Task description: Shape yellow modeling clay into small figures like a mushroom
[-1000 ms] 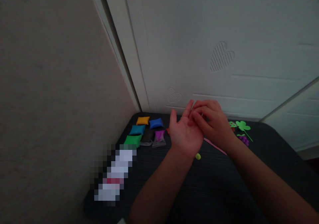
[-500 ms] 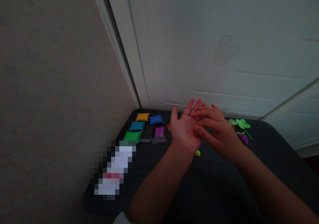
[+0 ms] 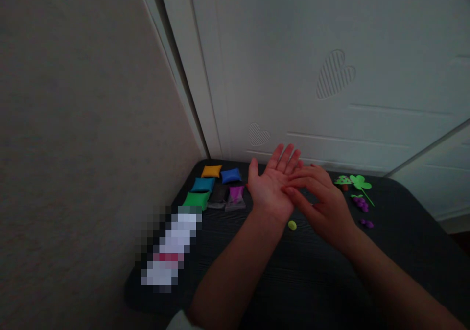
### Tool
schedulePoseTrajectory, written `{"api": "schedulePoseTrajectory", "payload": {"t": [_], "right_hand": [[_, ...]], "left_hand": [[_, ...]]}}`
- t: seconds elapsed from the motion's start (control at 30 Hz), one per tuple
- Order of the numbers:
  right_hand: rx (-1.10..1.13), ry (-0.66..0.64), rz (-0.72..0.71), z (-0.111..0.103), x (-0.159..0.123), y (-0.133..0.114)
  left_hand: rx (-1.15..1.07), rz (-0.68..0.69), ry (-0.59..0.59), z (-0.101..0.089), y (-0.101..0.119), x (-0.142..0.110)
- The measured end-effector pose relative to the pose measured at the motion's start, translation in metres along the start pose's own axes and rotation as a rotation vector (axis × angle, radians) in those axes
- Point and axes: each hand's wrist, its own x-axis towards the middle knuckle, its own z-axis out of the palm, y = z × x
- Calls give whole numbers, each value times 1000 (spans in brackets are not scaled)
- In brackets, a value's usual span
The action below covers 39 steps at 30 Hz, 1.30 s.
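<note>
My left hand (image 3: 272, 188) is held palm up above the dark table, its fingers stretched out and its thumb apart. Over the outer edge of that palm, my right hand (image 3: 321, 195) bends down with its thumb and fingertips drawn together, touching the palm. Whatever lies between those fingertips, if anything, is too small or hidden to make out. Below the hands a small yellow-green lump (image 3: 292, 225) rests on the table, looking like modelling clay.
Modelling clay packets, among them a yellow one (image 3: 212, 172), a green one (image 3: 196, 200) and a purple one (image 3: 235, 198), lie at the back left. Right of the hands are a mushroom figure (image 3: 344, 181), a green clover (image 3: 361, 182), purple grapes (image 3: 361, 203) and small purple pieces (image 3: 366, 223).
The right fingertips have shifted slightly across the left palm, and the left fingers show more fully. The view has moved a little, so the small purple pieces at right now show.
</note>
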Motion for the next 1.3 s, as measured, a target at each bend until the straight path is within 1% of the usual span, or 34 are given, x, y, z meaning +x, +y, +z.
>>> {"api": "schedulePoseTrajectory", "payload": {"t": [0.1,0.2,0.3,0.43,0.5,0.57,0.63,0.7,0.83,0.93,1.0,1.1,1.23,1.3], "right_hand": [[25,-33,-5,-4,-3,0],[34,-15,-2,-7,-1,0],[46,8,40,-8,3,0],[45,-3,52,-14,7,0],[34,26,69,-16,10,0],[-2,101,108,-16,15,0],[-59,164,137,-12,23,-1],[-131,177,125,-6,32,-2],[-308,106,45,4,42,-7],[-394,85,-28,6,39,-15],[-432,86,-68,4,36,-20],[-459,87,-107,3,35,-22],[-510,98,-57,3,36,-17],[-512,93,-60,2,35,-19]], "left_hand": [[6,17,-51,-1,2,1],[8,11,-96,-1,1,0],[1,-12,-126,-1,-2,-1],[-21,-35,-163,-1,-3,-3],[-29,-44,-178,-1,-4,-4],[-26,-42,-184,0,-4,-6],[-11,-25,-174,3,-5,-8],[9,-3,-157,7,-6,-11],[49,41,-83,14,-6,-15],[75,64,-7,16,-5,-15],[64,65,21,15,-6,-13],[38,51,29,15,-6,-12],[67,31,3,16,-4,-14],[72,23,4,16,-3,-14]]}}
